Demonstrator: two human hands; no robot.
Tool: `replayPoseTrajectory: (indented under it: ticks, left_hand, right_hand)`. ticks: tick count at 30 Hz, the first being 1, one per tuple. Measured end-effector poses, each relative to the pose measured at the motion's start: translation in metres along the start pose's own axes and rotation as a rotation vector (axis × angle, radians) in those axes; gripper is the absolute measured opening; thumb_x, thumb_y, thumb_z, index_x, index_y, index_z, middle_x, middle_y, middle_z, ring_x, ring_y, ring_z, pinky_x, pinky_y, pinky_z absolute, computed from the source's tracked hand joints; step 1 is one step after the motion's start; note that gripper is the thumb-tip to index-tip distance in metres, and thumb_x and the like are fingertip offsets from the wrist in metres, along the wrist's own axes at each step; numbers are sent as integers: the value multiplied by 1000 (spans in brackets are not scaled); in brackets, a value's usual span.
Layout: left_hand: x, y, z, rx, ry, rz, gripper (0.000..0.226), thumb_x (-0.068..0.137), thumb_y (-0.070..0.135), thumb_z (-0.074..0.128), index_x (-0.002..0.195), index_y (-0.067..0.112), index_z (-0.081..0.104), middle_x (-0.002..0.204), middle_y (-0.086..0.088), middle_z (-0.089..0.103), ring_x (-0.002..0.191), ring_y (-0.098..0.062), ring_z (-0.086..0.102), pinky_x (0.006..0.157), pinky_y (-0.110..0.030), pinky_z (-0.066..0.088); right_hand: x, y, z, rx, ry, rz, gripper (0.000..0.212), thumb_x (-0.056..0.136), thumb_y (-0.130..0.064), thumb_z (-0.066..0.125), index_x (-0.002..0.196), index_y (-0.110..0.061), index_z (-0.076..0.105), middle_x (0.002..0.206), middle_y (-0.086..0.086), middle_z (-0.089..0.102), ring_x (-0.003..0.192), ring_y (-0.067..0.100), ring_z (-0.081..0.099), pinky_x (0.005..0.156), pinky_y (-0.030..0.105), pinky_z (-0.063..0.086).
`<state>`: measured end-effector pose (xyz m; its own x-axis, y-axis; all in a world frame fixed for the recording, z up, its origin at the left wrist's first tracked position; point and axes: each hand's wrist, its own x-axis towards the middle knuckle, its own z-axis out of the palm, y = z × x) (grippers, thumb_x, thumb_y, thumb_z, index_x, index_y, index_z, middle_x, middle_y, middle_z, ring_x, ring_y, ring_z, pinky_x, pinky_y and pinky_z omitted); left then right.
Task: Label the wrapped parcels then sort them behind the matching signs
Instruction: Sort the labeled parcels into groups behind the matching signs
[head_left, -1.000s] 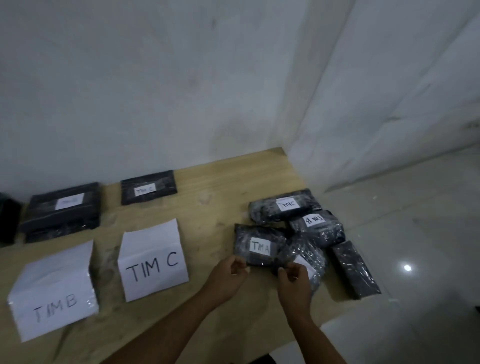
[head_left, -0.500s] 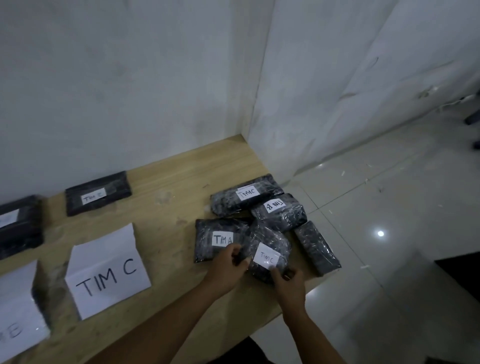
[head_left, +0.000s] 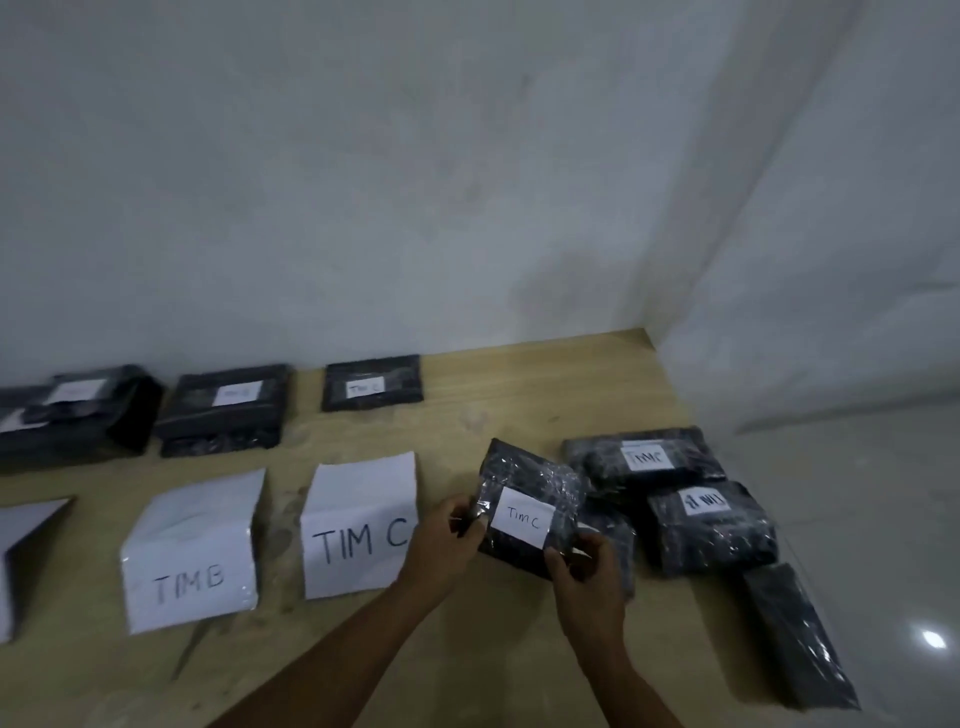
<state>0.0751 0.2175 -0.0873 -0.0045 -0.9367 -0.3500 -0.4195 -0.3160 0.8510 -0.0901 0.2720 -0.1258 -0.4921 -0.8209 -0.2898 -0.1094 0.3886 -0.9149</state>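
Observation:
A black wrapped parcel (head_left: 524, 480) with a white label reading "TIM C" is lifted off the wooden table, tilted toward me. My left hand (head_left: 447, 540) grips its left edge and my right hand (head_left: 587, 582) grips its lower right corner. To its left stands the folded "TIM C" sign (head_left: 358, 525), and further left the "TIM B" sign (head_left: 192, 551). Behind the "TIM C" sign lies a flat parcel labelled "TIM C" (head_left: 371, 384). At the right sit a parcel labelled "TIM C" (head_left: 644, 457), one with an upside-down label (head_left: 711, 525) and an unlabelled one (head_left: 795, 634).
Two more labelled black parcels (head_left: 223, 410) (head_left: 72, 410) lie by the wall at the left. Part of a third white sign (head_left: 21, 551) shows at the left edge. The table (head_left: 519, 395) ends at the right, with shiny tiled floor (head_left: 883, 519) beyond. White walls close the back.
Both hands have raised the "TIM C" parcel off the pile and carried it left toward the "TIM C" sign. The view has swung left, bringing the "TIM B" sign and far-left parcels into sight.

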Motion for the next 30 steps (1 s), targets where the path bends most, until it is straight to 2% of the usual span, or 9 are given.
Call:
replayPoseTrajectory:
  ticks: [2, 4, 6, 9, 13, 19, 23, 27, 30]
  left_hand:
    - [11, -8, -28, -5, 79, -52, 23, 90, 20, 63, 113, 17, 61, 105, 5, 64, 100, -11, 60, 81, -19, 44]
    - [21, -12, -47, -43, 141, -92, 23, 90, 19, 64, 112, 14, 60, 107, 2, 64, 102, -13, 60, 83, -21, 45]
    - [36, -16, -67, -81, 192, -119, 20, 90, 18, 64, 110, 14, 60, 106, 0, 65, 102, -16, 62, 78, -17, 46]
    - [56, -19, -96, -105, 221, -145, 19, 91, 17, 62, 109, 16, 60, 102, 3, 64, 100, -14, 61, 73, -10, 42]
    - [95, -25, -137, -102, 272, -189, 27, 91, 17, 62, 116, 7, 59, 102, 1, 63, 100, -16, 61, 85, -23, 43]
    - [154, -41, -175, -128, 316, -235, 30, 91, 18, 62, 119, 8, 59, 107, -3, 64, 99, -18, 61, 87, -30, 48]
    - [184, -51, -187, -145, 328, -271, 35, 90, 21, 63, 124, 11, 57, 115, -6, 65, 103, -21, 62, 92, -37, 51]
    - [199, -59, -191, -111, 289, -300, 42, 92, 25, 61, 132, 13, 52, 122, -5, 61, 109, -19, 58, 90, -30, 46]
    - [198, -59, -189, -145, 283, -296, 43, 90, 23, 63, 129, 11, 52, 119, -3, 60, 110, -20, 57, 89, -27, 44]
  right_hand:
    - [11, -17, 31, -41, -106, -41, 32, 83, -8, 72, 105, -22, 53, 95, -11, 62, 91, 15, 63, 79, 36, 55]
    - [23, -28, 52, -75, -175, -80, 34, 83, -9, 71, 108, -24, 52, 98, -7, 62, 93, 14, 61, 76, 28, 52]
    - [34, -45, 77, -111, -240, -129, 37, 83, -4, 68, 108, -26, 51, 100, -6, 62, 93, 11, 60, 71, 14, 45]
    - [51, -64, 113, -133, -327, -148, 41, 82, 1, 63, 110, -27, 52, 104, -10, 62, 95, 2, 57, 68, 10, 44]
    - [79, -85, 166, -199, -391, -200, 42, 82, 3, 62, 114, -23, 57, 107, -6, 64, 95, 5, 60, 69, 3, 44]
    - [117, -103, 235, -293, -420, -227, 38, 86, -7, 63, 123, -15, 60, 113, 5, 63, 96, 14, 60, 80, 17, 42]
    - [133, -110, 266, -301, -386, -216, 36, 86, -8, 62, 121, -15, 60, 109, 5, 64, 95, 16, 59, 75, 18, 40]
    - [137, -110, 283, -300, -348, -179, 32, 90, -14, 62, 121, -12, 58, 110, 3, 63, 94, 14, 59, 68, 8, 40]
    - [133, -106, 285, -288, -342, -179, 36, 88, -12, 63, 124, -9, 57, 116, 4, 61, 105, 18, 58, 82, 19, 43]
